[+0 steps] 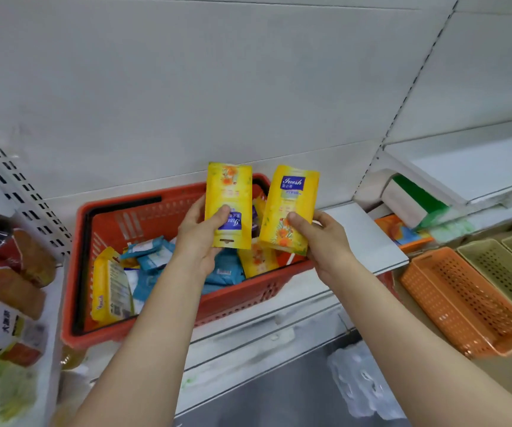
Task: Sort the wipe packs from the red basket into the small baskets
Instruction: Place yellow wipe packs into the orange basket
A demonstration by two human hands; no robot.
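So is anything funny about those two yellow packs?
Yes. The yellow pack in the left hand is upside down: its blue logo sits low and reads inverted. The pack in the right hand is upright, its logo on top.

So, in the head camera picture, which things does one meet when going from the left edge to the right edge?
Bagged goods on the left shelf → red basket → yellow pack in the left hand → yellow pack in the right hand → orange small basket → beige small basket.
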